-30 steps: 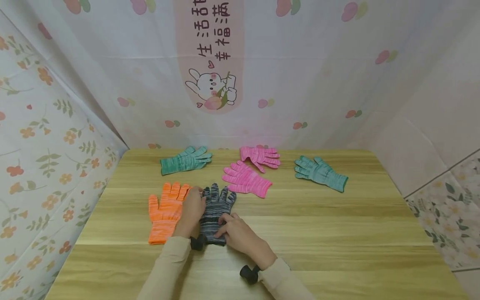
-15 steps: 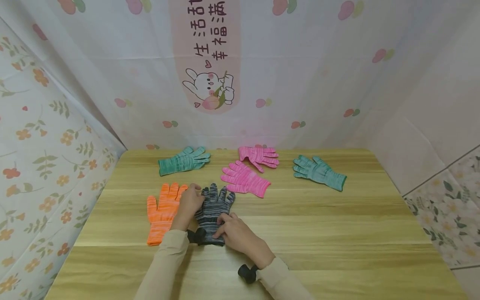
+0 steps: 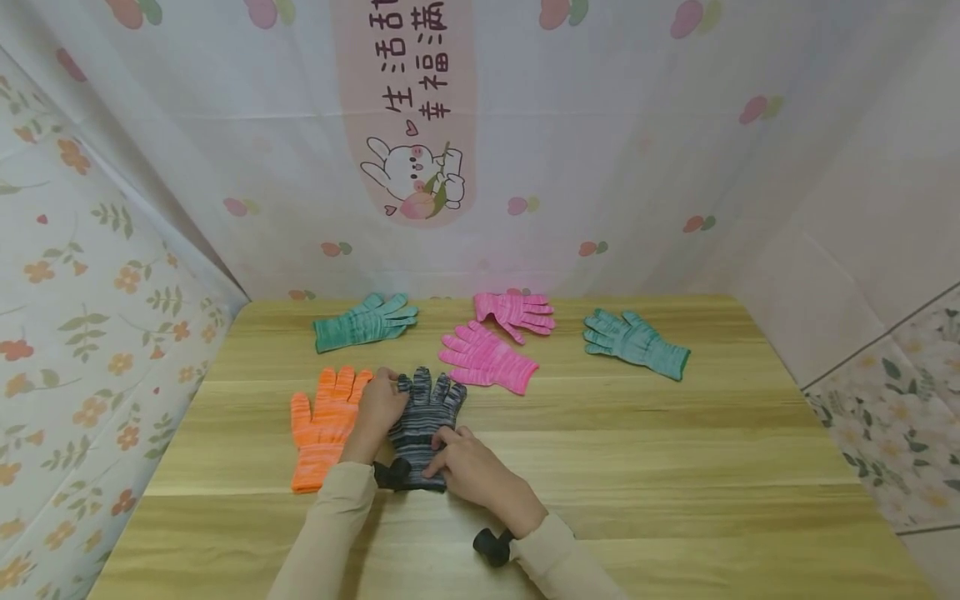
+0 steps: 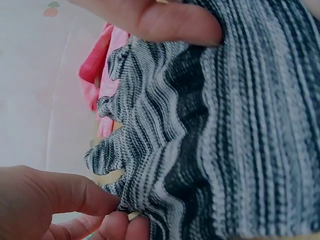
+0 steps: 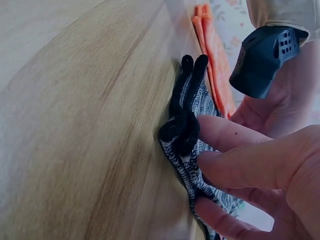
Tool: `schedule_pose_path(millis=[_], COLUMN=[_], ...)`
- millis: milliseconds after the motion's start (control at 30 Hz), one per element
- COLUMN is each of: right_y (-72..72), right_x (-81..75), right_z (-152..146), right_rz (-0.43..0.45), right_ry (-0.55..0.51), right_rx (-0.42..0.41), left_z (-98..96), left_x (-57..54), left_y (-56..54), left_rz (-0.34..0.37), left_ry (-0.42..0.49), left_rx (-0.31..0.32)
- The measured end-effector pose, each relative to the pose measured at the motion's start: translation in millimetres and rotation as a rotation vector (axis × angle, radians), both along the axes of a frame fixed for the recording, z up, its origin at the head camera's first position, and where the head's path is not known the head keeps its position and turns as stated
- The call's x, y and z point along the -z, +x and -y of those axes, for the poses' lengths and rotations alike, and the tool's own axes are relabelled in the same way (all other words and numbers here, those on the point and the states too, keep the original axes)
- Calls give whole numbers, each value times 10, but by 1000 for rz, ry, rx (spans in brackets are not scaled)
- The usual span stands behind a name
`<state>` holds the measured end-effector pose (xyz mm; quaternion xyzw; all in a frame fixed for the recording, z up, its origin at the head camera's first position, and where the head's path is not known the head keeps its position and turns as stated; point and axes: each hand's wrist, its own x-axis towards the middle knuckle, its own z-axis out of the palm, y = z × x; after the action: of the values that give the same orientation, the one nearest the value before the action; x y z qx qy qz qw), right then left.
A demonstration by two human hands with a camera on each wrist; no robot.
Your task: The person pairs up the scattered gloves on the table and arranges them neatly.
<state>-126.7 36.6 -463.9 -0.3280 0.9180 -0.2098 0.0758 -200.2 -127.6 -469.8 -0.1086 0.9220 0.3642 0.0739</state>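
A grey-and-black striped knit glove (image 3: 423,425) lies on the table with its fingers pointing away from me. My left hand (image 3: 381,414) is at its left side; in the left wrist view the thumb and fingers (image 4: 75,195) pinch the glove's edge near its fingers. My right hand (image 3: 472,467) rests at the lower right of the same glove. In the right wrist view its spread fingertips (image 5: 215,160) touch the glove by the dark-rimmed cuff (image 5: 181,127), which is wavy. An orange glove (image 3: 322,437) lies flat to the left, partly covered by my left hand.
Two pink gloves (image 3: 487,358) lie close together behind the striped one. One green glove (image 3: 363,323) is at the back left, another green glove (image 3: 637,346) at the back right. A printed white curtain (image 3: 562,167) hangs behind the wooden table (image 3: 675,483).
My left hand has shifted slightly left from the striped glove's finger area, uncovering more of its left side. My right hand stays at the cuff. The whole view has drifted a little.
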Motion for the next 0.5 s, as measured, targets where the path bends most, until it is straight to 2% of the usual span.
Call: schedule_pose_path(millis=[167, 300, 400, 500], right_y=[10, 20, 28, 39], right_x=[-9, -11, -14, -11], right_z=[7, 11, 16, 23], right_rz=[-6, -7, -10, -16], right_ry=[10, 16, 21, 25], right_rx=[6, 15, 20, 20], left_z=[-9, -37, -75, -123], left_x=[15, 28, 21, 14], left_y=[4, 35, 100, 197], left_rz=[-18, -84, -143, -195], left_ry=[-21, -87, -188, -325], left_rx=[18, 51, 114, 222])
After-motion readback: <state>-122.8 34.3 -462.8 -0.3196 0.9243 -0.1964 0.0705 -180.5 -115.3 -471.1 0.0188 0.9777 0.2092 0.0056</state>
